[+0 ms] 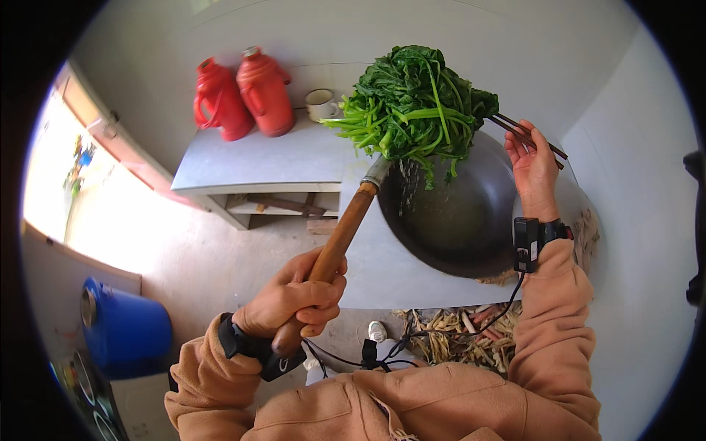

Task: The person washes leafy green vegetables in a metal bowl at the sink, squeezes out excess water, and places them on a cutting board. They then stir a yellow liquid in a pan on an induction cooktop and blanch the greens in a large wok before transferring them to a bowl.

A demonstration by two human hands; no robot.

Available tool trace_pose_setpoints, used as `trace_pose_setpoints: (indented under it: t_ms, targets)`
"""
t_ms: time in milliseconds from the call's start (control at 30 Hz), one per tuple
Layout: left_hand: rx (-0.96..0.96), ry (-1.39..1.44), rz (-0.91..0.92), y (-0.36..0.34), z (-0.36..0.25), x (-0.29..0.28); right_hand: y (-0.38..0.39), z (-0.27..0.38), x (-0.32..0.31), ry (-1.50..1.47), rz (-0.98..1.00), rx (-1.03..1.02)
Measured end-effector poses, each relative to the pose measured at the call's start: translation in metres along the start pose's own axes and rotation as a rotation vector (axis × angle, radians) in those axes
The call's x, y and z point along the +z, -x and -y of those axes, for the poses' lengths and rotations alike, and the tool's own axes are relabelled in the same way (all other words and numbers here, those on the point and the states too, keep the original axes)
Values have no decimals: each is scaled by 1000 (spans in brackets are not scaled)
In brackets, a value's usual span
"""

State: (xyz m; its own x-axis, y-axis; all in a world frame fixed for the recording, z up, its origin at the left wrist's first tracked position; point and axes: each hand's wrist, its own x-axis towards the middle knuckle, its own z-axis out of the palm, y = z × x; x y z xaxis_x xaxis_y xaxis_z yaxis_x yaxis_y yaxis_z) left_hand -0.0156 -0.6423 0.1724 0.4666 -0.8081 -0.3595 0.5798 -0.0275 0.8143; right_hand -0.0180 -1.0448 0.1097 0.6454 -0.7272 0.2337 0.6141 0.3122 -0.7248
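My left hand (pixel 298 292) is wrapped round the wooden handle (pixel 340 239) of a long tool whose metal neck reaches up under a heap of leafy greens (pixel 423 103). The head of the tool is hidden by the greens, so I cannot tell its kind. Wet green leaves and pale stems hang over its edges, and drops of water fall from them. Below is a large dark wok (pixel 448 213) with some liquid at the bottom. My right hand (pixel 533 165) grips dark chopsticks (pixel 540 143), whose tips touch the right side of the greens.
Two red thermos flasks (pixel 266 95) and a white enamel mug (pixel 321 105) stand on the grey counter (pixel 257 162) at the back left. Dry husks and sticks (pixel 463 338) lie on the floor below the stove. A blue bucket (pixel 129 327) is at the lower left, near an open door (pixel 118 136).
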Motion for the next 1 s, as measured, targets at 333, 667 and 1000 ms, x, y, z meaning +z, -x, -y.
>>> trace_pose_setpoints:
  t_ms: [333, 667, 1000]
  targets:
    - [-13, 62, 79, 377, 53, -380, 312, -216, 215, 2, 113, 68]
    - [189, 258, -169, 764, 23, -528, 515, -371, 595, -4, 405, 385]
    - [366, 475, -692, 1004, 55, -718, 791, -644, 972, -131, 751, 739]
